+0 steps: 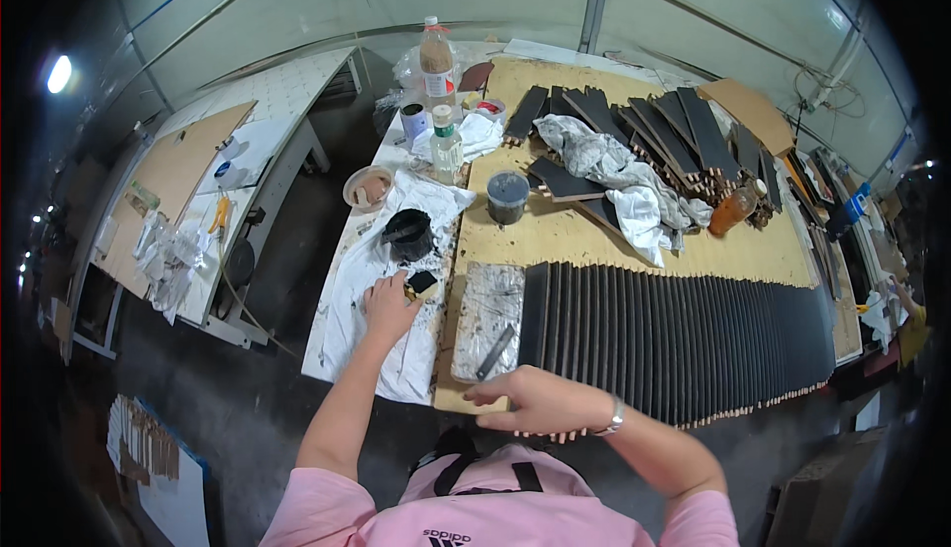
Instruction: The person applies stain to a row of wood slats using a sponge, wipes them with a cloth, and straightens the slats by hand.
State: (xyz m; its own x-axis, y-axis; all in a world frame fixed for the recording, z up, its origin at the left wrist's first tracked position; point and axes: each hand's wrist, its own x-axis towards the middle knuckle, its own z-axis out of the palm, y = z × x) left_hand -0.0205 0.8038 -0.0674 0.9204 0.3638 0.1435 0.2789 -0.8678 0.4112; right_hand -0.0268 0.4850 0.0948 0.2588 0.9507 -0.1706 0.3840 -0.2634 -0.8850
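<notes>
My left hand (389, 307) rests on the white cloth (342, 294), its fingers closed at the edge of a small yellowish sponge (421, 286) with a black top. Just beyond it sits a black tub (407, 236). My right hand (550, 400) hovers at the near table edge with fingers apart and nothing visible in them. Ahead of that hand lies a smeared, plastic-wrapped slab (488, 304) with a short dark strip (497, 352) on it. To the right, a long row of black slats (654, 339) stands side by side, pale pegs along their near ends.
Beyond stand a dark-filled clear tub (508, 197), a bowl (369, 189), a clear bottle (447, 149) and a tall bottle (437, 61). Stained rags (594, 156), loose black boards (684, 131) and an amber bottle (734, 210) lie farther right. Another bench (198, 200) stands left.
</notes>
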